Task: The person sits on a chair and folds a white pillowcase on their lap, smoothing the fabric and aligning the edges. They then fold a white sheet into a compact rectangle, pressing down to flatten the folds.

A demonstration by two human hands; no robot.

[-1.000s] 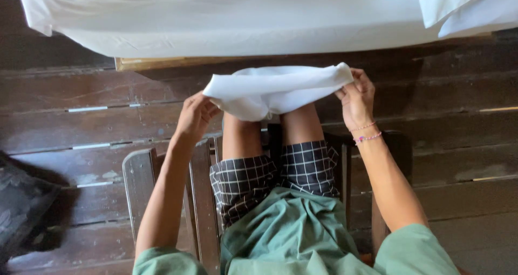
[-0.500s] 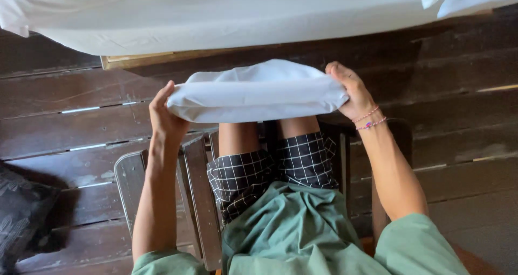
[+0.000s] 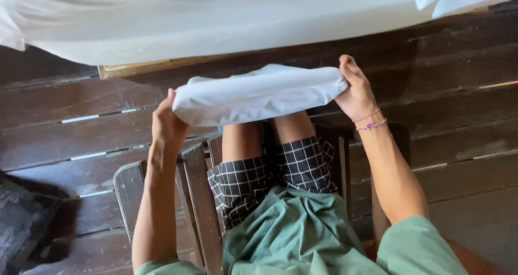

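Observation:
A folded white cloth (image 3: 259, 94) is stretched flat above my knees. My left hand (image 3: 167, 126) grips its left end, fingers tucked under the fabric. Its right end is pinched by my right hand (image 3: 355, 91), which wears two thin bead bracelets on the wrist. I sit on a wooden slatted chair (image 3: 197, 199) in checked shorts and a green shirt. The underside of the cloth is hidden.
A large white sheet (image 3: 232, 16) covers a bed or table just ahead, with a wooden edge (image 3: 140, 68) showing below it. The floor is dark wooden planks (image 3: 458, 102). A dark bag-like object (image 3: 24, 226) lies at the lower left.
The cloth has been pulled wider and flatter between both hands, and it now sits a little higher and further from my knees. My view has shifted slightly.

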